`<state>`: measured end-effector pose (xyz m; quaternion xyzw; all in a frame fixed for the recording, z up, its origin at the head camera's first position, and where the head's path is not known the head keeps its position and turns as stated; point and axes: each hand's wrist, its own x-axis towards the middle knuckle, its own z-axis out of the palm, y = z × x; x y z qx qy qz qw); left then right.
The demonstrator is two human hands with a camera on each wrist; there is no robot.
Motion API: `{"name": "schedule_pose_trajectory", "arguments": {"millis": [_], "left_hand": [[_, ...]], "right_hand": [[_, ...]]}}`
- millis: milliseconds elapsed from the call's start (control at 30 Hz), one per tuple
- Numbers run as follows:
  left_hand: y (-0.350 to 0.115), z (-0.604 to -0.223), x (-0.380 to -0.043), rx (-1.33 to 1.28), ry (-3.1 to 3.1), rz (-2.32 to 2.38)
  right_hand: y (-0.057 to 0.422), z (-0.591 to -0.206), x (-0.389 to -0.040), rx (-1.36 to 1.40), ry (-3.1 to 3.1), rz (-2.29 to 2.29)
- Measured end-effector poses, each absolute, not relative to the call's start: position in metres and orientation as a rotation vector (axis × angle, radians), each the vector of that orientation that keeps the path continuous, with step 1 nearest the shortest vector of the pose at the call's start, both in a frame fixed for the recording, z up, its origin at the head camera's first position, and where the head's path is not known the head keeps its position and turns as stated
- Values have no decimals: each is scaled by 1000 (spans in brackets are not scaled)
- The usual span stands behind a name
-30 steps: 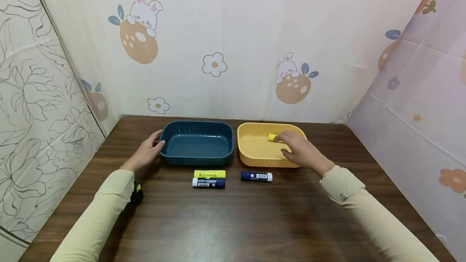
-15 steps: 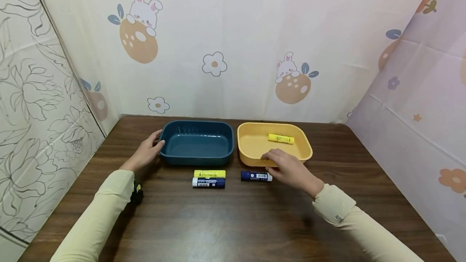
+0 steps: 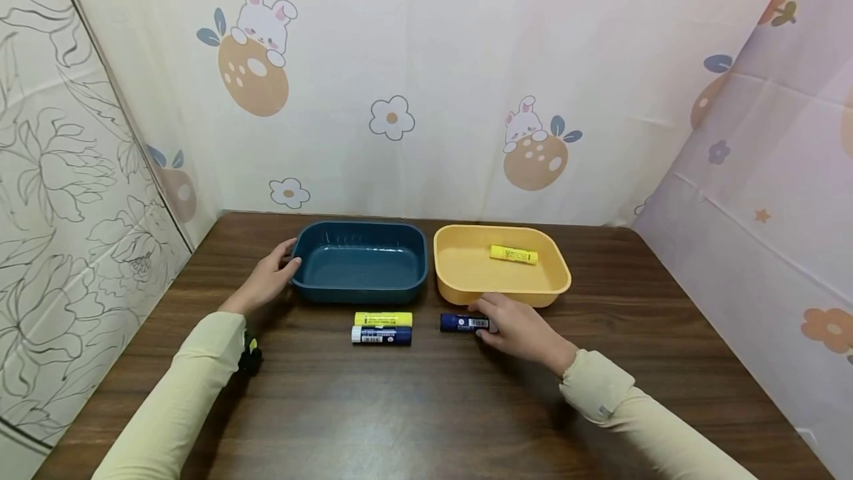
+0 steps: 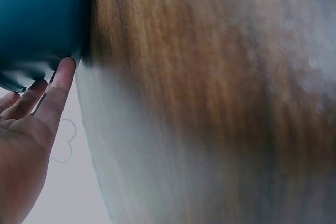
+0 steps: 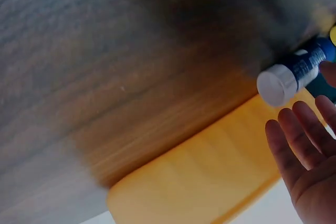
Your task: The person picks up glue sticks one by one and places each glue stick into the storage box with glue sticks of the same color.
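Note:
A dark blue glue stick point(image 3: 460, 323) with a white cap lies on the table in front of the yellow tray point(image 3: 460, 295). My right hand point(image 3: 520, 328) is at its capped end, fingers behind it and thumb on the near side. In the right wrist view the fingers point(image 5: 302, 140) are spread near the white cap point(image 5: 278, 85). My left hand point(image 3: 266, 280) rests against the left end of the blue tray point(image 3: 360, 295). Its straight fingertips point(image 4: 65, 66) touch the tray's wall in the left wrist view.
Left of centre, a yellow glue stick point(image 3: 383, 318) lies behind another blue one point(image 3: 393, 335), side by side. One more yellow glue stick point(image 3: 513, 255) lies inside the yellow tray. A patterned curtain point(image 3: 433, 95) stands behind the wooden table point(image 3: 373, 421).
My right hand has left the yellow glue stick in the yellow tray and come forward and left, down to the dark blue glue stick. The left hand has stayed at the blue tray.

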<state>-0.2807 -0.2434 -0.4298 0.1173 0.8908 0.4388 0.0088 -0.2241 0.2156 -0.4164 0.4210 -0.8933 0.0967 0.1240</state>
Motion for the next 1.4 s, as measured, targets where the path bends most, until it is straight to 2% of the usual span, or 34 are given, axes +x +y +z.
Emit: {"name": "schedule_pose_trajectory", "arguments": {"millis": [633,1400], "left_hand": [[-245,-432,-284,345,2766,1404],[-243,-430,-280,349,2764,1400]], "right_hand": [[209,-431,-226,1201,-2648,160],[201,-424,-223,1209,-2684,165]]}}
